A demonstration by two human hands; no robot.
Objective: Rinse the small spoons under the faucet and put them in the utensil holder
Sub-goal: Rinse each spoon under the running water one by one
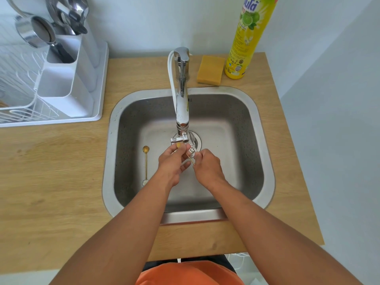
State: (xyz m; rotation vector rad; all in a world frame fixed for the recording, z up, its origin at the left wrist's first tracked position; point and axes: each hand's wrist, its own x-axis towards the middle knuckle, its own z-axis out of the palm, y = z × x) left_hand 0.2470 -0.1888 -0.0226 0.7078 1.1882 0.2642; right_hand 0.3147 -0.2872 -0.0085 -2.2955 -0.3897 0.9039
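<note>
Closest to me, an orange garment (189,273) fills the bottom edge, and both bare forearms reach forward over the front lip of the wooden tabletop (51,182) into the steel sink (265,171). Out over the basin, my left hand (173,163) and right hand (207,167) meet just under the spout: the two of them are grasping one small gold spoon (190,159) between them, right fingers pinched on the thin handle, left fingers curled round the bowl end, which shows as a yellow glint by the left thumb. I can't make out any water stream from here. Just to the left of the left hand, a second gold spoon (146,161) lies flat on the sink floor, bowl pointing away from me, a pale ornament at its near end. The drain strainer (193,145) sits right behind the hands. Above it, the chrome faucet (182,89) arches out from the back of the sink. Further back on the tabletop, an orange-yellow sponge (210,69) lies beside a tall yellow dish soap bottle (246,38). Far left, a white dish rack (24,103) carries the white utensil holder (67,79), with metal cutlery (70,15) standing in its rear compartment.
</note>
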